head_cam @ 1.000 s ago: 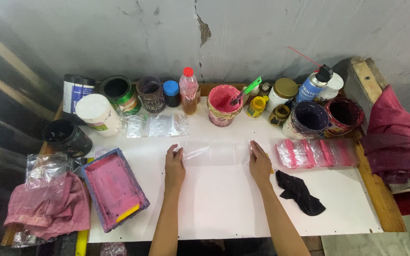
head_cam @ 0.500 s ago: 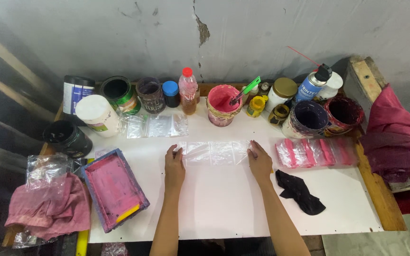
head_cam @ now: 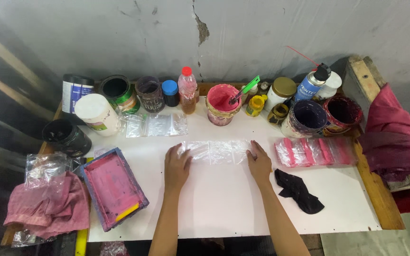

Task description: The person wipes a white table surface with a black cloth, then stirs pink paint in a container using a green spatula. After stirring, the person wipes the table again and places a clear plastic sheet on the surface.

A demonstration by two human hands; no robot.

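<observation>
1. We see a strip of clear plastic bags [head_cam: 217, 151] lying flat at mid-table, our left hand [head_cam: 176, 166] on one end and our right hand [head_cam: 258, 163] on the other.
2. More clear bags [head_cam: 155, 125] lie behind it, near the jars.
3. A stack of clear bags with pink bands [head_cam: 315, 151] sits to the right.
4. A white tub with a pale label [head_cam: 97, 114] stands at the left.
5. A blue-labelled spray can [head_cam: 309, 84] stands at the back right.

A single head-worn camera looks steeply down on the white table [head_cam: 224, 208] from its near edge — facing the cracked grey wall [head_cam: 262, 38] beyond it. It sits high enough to take in the whole tabletop; no second view shares the scene.
</observation>
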